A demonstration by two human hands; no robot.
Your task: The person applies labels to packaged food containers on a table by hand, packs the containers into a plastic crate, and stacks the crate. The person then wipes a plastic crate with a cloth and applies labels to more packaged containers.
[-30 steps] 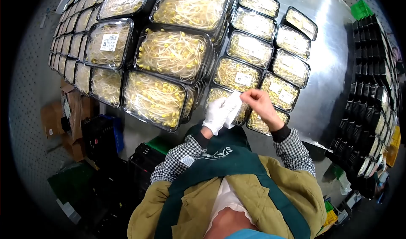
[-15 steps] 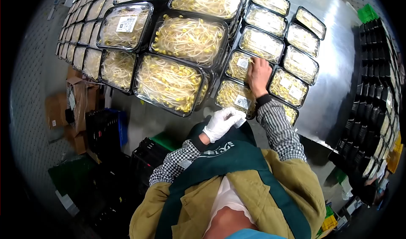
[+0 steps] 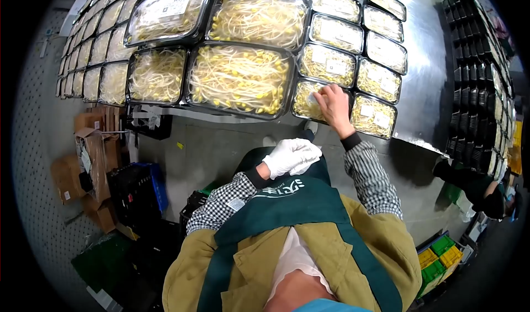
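My left hand [image 3: 291, 156], in a white glove, is closed on a white label strip [image 3: 312, 155] in front of the green apron. My bare right hand [image 3: 333, 109] reaches over the nearest small pack of sprouts [image 3: 307, 109], its bent fingertips at a pale label [image 3: 312, 98] on the film. Just right of it sits another small pack [image 3: 373, 115] bearing white labels. Behind my right hand is a labelled pack [image 3: 327, 64]. Larger packs of sprouts [image 3: 240, 79] are stacked to the left.
Rows of sprout packs [image 3: 113, 83] run to the far left. Tall stacks of black trays [image 3: 469, 99] stand on the right part of the metal table [image 3: 419, 91]. Cardboard boxes [image 3: 69, 177] and black crates [image 3: 132, 193] lie below left; green and yellow crates [image 3: 439, 262] are below right.
My right hand has gone from beside the strip to one small pack, then to the pack nearest me. That pack's film now carries a label under my fingers. My left hand keeps the strip.
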